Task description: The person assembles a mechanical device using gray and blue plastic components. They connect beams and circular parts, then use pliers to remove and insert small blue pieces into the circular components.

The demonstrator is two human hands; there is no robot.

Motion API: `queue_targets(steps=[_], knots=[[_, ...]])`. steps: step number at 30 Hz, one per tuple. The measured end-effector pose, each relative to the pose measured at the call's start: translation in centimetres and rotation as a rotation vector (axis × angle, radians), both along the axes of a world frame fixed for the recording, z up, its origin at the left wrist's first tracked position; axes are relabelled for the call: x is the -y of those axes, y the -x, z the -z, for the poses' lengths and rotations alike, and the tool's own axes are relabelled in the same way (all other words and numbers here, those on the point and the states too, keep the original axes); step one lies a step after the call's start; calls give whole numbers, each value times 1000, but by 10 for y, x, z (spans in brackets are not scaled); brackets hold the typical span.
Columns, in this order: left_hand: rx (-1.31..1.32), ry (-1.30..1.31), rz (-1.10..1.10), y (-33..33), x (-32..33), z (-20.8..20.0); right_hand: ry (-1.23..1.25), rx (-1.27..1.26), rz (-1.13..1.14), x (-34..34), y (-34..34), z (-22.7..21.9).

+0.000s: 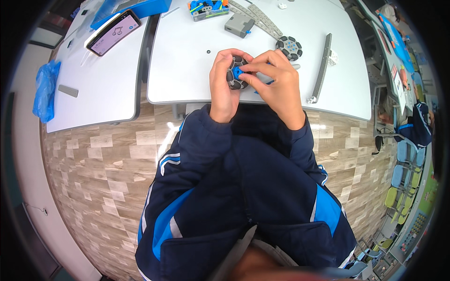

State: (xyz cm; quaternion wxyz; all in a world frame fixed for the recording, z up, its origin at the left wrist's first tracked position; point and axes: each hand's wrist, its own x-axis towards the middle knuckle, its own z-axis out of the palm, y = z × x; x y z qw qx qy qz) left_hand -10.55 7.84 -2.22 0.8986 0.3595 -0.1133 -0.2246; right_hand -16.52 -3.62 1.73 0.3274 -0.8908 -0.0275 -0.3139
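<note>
Black-and-grey wheel (237,85) up in front of me, over the near edge of the white table (180,77); whether its rim touches the tabletop, I cannot tell. My left hand (223,82) wraps the wheel from the left, fingers curled over its top. A small blue piece (237,72) sits at the hub, and my right hand (281,79) has it in a narrow pinch, thumb against forefinger. More blue and grey parts lie under that right hand (mostly hidden by it).

Just beyond my right knuckles: a second wheel (289,48), lying flat, near the ends of pale perforated beams (262,22). Left of those, a grey box (238,25); behind it, a clear tray (209,17) of coloured parts. Small black ring (208,51) near my left hand. Off right, a long dark bar (322,70).

Neighbouring table (105,93), left: a propped phone (114,32), a grey strip (68,90), a crumpled blue bag (46,89) at its edge.
</note>
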Motion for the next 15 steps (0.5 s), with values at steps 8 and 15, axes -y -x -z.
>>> queue_targets(steps=[8,15], knots=[[-130,128,55,-5,-3,2,-438,-48,2,26,-4,-3],[-235,295,143,-9,-5,3,-108,-25,305,54,-29,6]])
